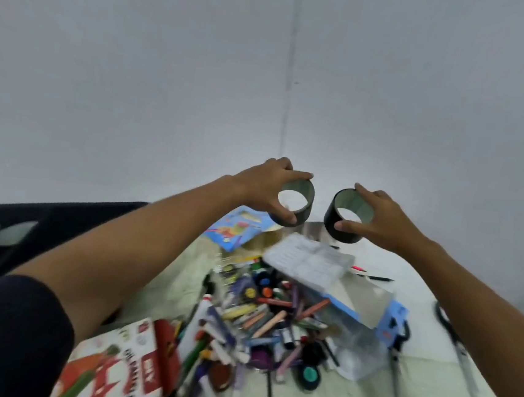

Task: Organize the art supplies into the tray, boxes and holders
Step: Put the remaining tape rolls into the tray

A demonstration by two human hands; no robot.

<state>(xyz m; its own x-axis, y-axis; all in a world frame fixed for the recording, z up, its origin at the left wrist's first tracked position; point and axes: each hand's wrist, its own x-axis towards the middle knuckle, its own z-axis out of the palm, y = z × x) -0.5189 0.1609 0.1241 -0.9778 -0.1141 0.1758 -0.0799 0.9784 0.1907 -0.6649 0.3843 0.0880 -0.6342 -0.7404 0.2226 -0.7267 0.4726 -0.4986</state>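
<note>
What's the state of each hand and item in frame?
Left hand: grip closed on the left black cylindrical holder, lifted.
Right hand: grip closed on the right black cylindrical holder, lifted.
Both holders: empty, open mouths tilted toward camera.
Clear plastic compartment box: shut, resting tilted on the pile.
Mixed crayon and marker pile: loose, unsorted.
Red crayon box: lying flat.
Metal scissors: lying on the table; blades too blurred to tell.

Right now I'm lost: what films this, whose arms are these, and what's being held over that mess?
No machine here: one wide-angle camera worn on a person's head looks forward and down, so the arms are the wearer's own. The left hand grips one dark cylindrical holder; the right hand grips a second holder. Both look empty and are held above the table. Below lies a pile of crayons, markers and paint pots, a red crayon box, a clear plastic box and scissors. The picture is blurred.
</note>
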